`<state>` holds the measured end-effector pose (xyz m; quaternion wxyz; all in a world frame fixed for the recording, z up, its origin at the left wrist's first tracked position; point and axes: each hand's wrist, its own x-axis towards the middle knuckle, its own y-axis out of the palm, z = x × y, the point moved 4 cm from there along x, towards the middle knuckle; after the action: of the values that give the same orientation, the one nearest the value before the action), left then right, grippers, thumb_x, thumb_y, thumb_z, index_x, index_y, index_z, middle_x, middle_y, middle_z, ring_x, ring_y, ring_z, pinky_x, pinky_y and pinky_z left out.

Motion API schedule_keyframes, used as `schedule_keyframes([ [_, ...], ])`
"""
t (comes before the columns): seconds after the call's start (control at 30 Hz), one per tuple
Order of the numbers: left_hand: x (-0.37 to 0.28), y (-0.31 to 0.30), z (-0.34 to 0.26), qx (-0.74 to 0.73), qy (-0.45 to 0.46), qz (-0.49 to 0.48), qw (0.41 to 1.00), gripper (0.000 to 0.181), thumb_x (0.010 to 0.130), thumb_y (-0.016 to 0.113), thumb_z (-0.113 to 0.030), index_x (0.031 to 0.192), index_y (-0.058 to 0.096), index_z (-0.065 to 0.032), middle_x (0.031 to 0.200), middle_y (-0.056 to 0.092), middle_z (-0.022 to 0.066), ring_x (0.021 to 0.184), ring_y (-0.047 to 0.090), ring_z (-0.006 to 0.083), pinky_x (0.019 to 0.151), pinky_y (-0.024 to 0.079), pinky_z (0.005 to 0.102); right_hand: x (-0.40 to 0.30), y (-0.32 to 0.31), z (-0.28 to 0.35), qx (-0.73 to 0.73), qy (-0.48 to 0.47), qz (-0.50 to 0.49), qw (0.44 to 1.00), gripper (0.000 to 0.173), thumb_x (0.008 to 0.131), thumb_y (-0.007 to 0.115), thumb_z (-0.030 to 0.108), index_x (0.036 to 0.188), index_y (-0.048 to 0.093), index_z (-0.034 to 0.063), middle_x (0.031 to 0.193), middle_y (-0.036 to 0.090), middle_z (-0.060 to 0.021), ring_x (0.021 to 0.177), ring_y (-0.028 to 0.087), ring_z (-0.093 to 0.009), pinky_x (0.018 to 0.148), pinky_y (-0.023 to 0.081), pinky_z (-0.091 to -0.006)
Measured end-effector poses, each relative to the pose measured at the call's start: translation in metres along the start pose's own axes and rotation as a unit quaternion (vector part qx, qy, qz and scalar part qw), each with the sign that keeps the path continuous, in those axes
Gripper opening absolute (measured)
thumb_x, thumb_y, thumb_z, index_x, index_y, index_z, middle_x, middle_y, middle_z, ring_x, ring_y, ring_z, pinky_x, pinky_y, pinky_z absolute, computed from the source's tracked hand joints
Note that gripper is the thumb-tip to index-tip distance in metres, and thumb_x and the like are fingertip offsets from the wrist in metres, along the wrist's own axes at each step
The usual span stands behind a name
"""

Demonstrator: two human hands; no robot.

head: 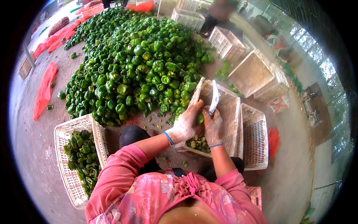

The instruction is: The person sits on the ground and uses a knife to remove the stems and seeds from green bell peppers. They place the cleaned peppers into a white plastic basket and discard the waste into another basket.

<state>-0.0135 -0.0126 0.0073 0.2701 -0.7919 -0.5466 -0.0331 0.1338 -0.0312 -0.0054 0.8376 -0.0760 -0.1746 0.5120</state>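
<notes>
My left hand (186, 122), in a soiled white knit glove with a blue band at the wrist, holds a green bell pepper (199, 118) that its fingers partly hide. Beside it, my right hand (213, 124), gloved the same way, grips a knife whose curved blade (215, 96) points up and away from me. Both hands are above a white plastic crate (228, 123), where pepper scraps (200, 143) lie at the near end. Just beyond my left hand spreads a large heap of green bell peppers (134, 70) on the floor.
To my left, a white slatted crate (63, 156) contains green pepper pieces (82, 156). Another white crate (255, 137) stands at the right, with a larger one (253, 72) behind it. Red mesh (46, 89) lies on the concrete floor. A person (221, 23) is beyond the heap.
</notes>
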Motion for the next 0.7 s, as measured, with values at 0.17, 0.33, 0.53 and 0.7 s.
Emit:
schedule_keyframes([
  [0.17, 0.002, 0.023, 0.020, -0.110, -0.005, -0.015, 0.994, 0.078, 0.072, 0.075, -0.003, 0.143, 0.043, -0.0019, 0.135, 0.056, 0.0162, 0.123, 0.057, 0.0276, 0.104, 0.046, 0.0358, -0.005, -0.012, -0.006, 0.046, -0.056, -0.004, 0.997, 0.037, 0.088, 0.073, 0.025, 0.113, 0.062, -0.0009, 0.092, 0.066, -0.0053, 0.080, 0.059, -0.013, 0.075, 0.050, -0.0300],
  [0.33, 0.018, 0.018, 0.028, -0.499, -0.150, 0.003, 0.853, 0.069, 0.073, 0.065, 0.006, 0.139, 0.044, 0.0016, 0.119, 0.061, 0.0110, 0.101, 0.062, 0.0187, 0.089, 0.052, 0.0304, -0.015, -0.017, 0.014, 0.186, 0.047, 0.006, 0.981, 0.035, 0.087, 0.075, 0.022, 0.112, 0.061, 0.0026, 0.085, 0.063, -0.0044, 0.065, 0.058, -0.011, 0.056, 0.049, -0.0264],
  [0.53, 0.018, -0.036, 0.033, -0.473, -0.180, -0.072, 0.860, 0.063, 0.074, 0.065, 0.001, 0.134, 0.049, 0.0007, 0.114, 0.061, 0.0123, 0.096, 0.063, 0.0219, 0.083, 0.053, 0.0314, 0.002, -0.033, -0.032, 0.246, 0.127, 0.044, 0.960, 0.037, 0.085, 0.078, 0.025, 0.110, 0.060, 0.0051, 0.079, 0.060, -0.0018, 0.056, 0.056, -0.010, 0.045, 0.044, -0.0251],
  [0.7, -0.075, -0.178, 0.048, -0.158, -0.201, -0.244, 0.936, 0.060, 0.076, 0.069, -0.001, 0.133, 0.053, -0.0030, 0.108, 0.064, 0.0105, 0.091, 0.064, 0.0214, 0.080, 0.054, 0.0305, 0.017, -0.083, -0.103, -0.286, 0.069, 0.152, 0.944, 0.038, 0.074, 0.082, 0.025, 0.096, 0.059, 0.0048, 0.069, 0.055, -0.0016, 0.055, 0.052, -0.013, 0.043, 0.040, -0.0296],
])
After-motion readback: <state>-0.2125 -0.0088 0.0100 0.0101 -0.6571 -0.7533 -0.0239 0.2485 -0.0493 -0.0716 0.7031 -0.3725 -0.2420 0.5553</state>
